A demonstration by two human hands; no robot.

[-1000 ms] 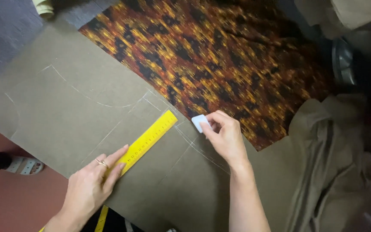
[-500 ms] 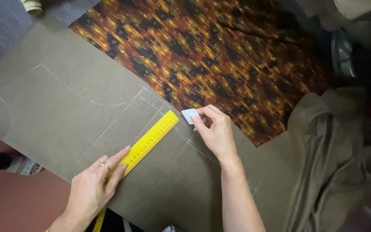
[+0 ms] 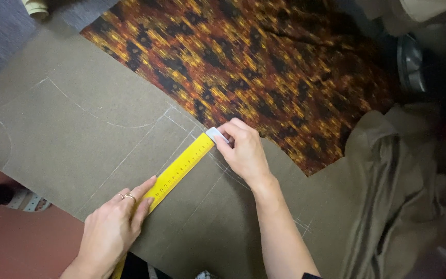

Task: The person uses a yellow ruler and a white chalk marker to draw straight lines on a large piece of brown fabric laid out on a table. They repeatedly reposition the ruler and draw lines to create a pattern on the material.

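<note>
Chalk mostly hidden by right hand, ruler end covered

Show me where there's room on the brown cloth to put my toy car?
The olive-brown fabric lies bare left of the yellow ruler, and below the right hand toward the near edge. It is crowded where that hand holds tailor's chalk at the ruler's tip.

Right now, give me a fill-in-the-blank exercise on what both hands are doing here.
1. The left hand presses down a ruler whose colour is ____.
2. The right hand pinches a small pale piece of chalk at the ruler's ____ end.
3. Both rest on the olive-brown fabric, which bears pale ____ lines.

Missing words: yellow; far; chalk
</note>
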